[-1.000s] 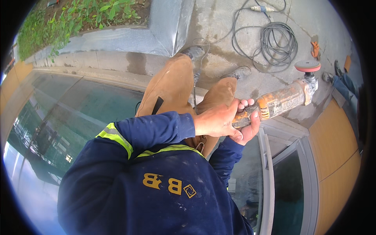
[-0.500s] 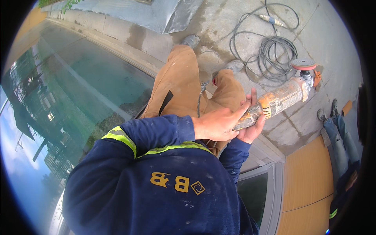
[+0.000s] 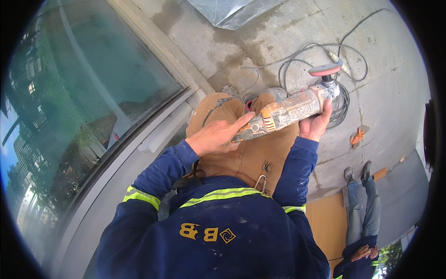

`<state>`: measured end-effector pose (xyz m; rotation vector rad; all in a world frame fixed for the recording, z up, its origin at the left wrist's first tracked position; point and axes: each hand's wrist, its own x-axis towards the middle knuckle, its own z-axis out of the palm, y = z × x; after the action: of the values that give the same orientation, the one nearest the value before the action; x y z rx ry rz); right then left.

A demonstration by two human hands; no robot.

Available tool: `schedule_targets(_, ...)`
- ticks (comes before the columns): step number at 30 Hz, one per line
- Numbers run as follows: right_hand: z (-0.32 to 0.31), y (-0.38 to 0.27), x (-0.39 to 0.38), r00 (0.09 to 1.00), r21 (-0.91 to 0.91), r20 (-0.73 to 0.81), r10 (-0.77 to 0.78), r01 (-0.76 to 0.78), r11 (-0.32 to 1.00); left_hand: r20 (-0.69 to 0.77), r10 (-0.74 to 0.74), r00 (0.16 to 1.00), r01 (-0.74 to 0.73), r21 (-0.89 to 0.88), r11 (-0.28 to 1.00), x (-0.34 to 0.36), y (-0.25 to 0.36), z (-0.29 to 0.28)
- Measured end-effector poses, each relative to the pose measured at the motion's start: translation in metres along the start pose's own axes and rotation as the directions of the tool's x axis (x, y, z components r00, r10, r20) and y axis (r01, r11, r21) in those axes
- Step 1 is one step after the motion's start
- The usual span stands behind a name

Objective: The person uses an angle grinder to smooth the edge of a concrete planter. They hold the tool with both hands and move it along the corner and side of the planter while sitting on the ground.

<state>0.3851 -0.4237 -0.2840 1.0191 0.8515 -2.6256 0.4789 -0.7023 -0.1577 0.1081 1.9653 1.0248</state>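
Observation:
My left hand [image 3: 220,137] is closed on the rear end of a worn, dust-coated orange-and-grey angle polisher [image 3: 290,110], its index finger stretched along the body. My right hand [image 3: 315,118] cups the tool from below near the metal head, fingers partly hidden behind it. A round red-and-grey pad [image 3: 324,69] faces upward on the head. The tool lies diagonally above my tan trousers [image 3: 253,162], where a metal carabiner [image 3: 261,182] hangs below my hands.
A glass pane [image 3: 88,93] with frame runs along my left. Coiled cable with a plug [image 3: 339,60], an orange glove [image 3: 357,137] and a sheet-metal edge [image 3: 227,9] are on the paving [image 3: 385,93]. A co-worker's legs [image 3: 369,204] stretch at lower right beside a wooden panel [image 3: 320,225].
My right hand has slid forward along the polisher toward its head, away from my left hand. The view has swung, bringing more of the glass and the co-worker into it.

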Motion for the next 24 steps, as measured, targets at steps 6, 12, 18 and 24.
schedule_targets(6,0.022,0.147,0.119,0.996,-0.183,-0.046,-0.07,0.061,0.981,-0.581,-0.12,0.805,0.276,0.188,0.942,0.086,-0.165,0.009)
schedule_targets(12,0.009,0.254,0.195,0.967,-0.343,0.241,0.082,0.006,0.939,-0.757,-0.081,0.649,0.335,0.188,0.923,0.13,-0.333,0.032)
schedule_targets(18,-0.003,0.31,0.232,0.947,-0.42,0.292,0.135,0.0,0.907,-0.862,-0.001,0.507,0.352,0.206,0.913,0.151,-0.41,0.053)
schedule_targets(24,0.001,0.34,0.246,0.933,-0.431,0.357,-0.034,0.197,0.88,-0.892,0.141,0.429,0.334,0.301,0.893,0.178,-0.448,0.055)
